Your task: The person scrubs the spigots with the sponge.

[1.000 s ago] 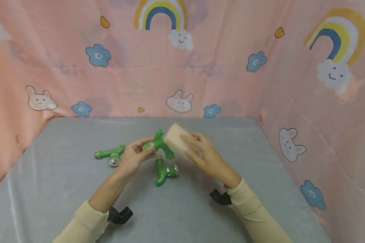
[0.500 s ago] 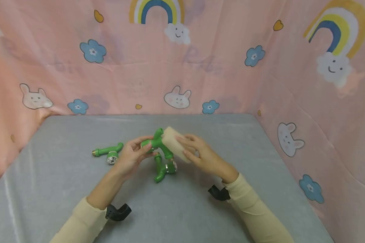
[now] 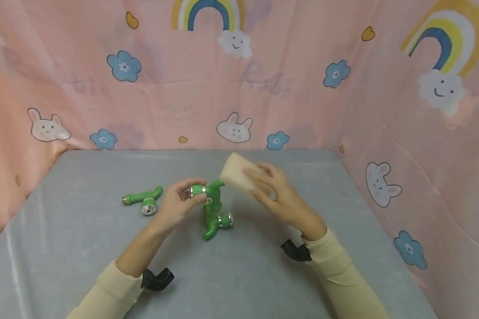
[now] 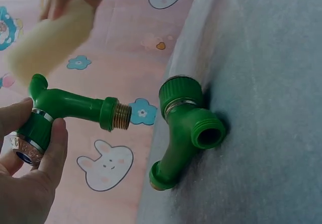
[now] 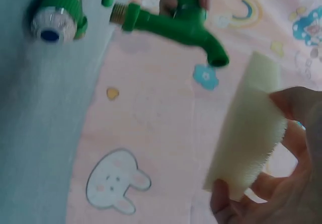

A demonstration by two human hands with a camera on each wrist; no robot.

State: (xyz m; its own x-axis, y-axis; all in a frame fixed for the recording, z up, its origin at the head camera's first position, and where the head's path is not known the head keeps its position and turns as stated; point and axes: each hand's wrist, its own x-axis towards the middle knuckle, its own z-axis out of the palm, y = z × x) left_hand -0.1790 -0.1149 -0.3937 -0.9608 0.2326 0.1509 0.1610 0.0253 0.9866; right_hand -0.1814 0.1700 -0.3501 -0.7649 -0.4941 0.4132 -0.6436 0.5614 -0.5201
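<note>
By its ribbed knob, my left hand [image 3: 178,202] pinches a green faucet [image 4: 75,105] up off the table; its threaded brass end shows in the left wrist view. A cream sponge [image 3: 241,173] is gripped between the thumb and fingers of my right hand [image 3: 285,197], just right of the faucet's spout. In the right wrist view a gap separates the sponge [image 5: 249,128] from the held faucet [image 5: 168,27]. Below the left hand's faucet, a second green faucet [image 3: 210,223] lies on the table. A third green faucet [image 3: 143,198] lies left of the left hand.
A grey cloth covers the table [image 3: 239,274]. Pink printed curtains [image 3: 175,88] stand behind it and at the sides. Black curved mounts [image 3: 157,280] jut from both wrists over the table.
The sponge was against the held faucet half a second ago; my right hand has drawn it up and right. My left hand has turned the faucet, so its threaded end no longer points right.
</note>
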